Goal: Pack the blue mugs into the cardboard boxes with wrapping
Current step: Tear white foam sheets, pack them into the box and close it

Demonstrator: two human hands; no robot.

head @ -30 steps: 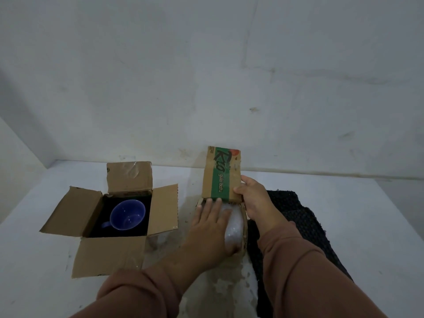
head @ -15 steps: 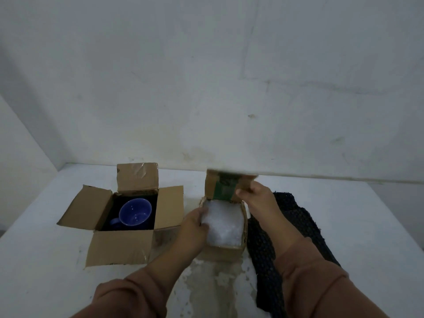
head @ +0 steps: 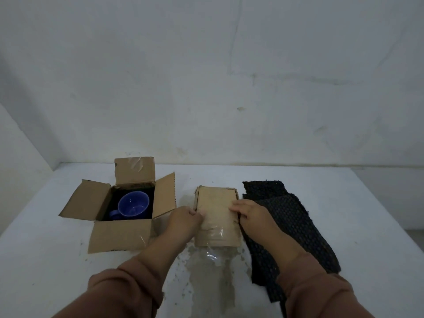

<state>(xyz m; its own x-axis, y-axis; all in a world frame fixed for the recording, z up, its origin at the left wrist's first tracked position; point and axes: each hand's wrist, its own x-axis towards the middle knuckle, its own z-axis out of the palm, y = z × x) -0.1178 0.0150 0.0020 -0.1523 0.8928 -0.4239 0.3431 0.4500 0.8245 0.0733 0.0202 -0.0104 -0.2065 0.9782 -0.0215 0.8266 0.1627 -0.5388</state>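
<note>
Both hands, the left hand (head: pixel 185 218) and right hand (head: pixel 249 212), press flat on the shut small box (head: pixel 216 216) mid-table, holding nothing, while the blue mug (head: pixel 133 204), hard and breakable, sits unwrapped in the open box (head: pixel 119 235) by the table's left edge, best lifted by its handle.

place: bare packing spot | evidence: stained white wall (head: pixel 206 76), scuffed white table (head: pixel 367 226), cardboard boxes (head: pixel 119 235)

Two cardboard boxes (head: pixel 119 235) (head: pixel 216 216), one visible blue mug (head: pixel 133 206), two hands (head: pixel 184 218) (head: pixel 249 211), seemingly two overlapping dark mesh pieces (head: pixel 289 216).
</note>
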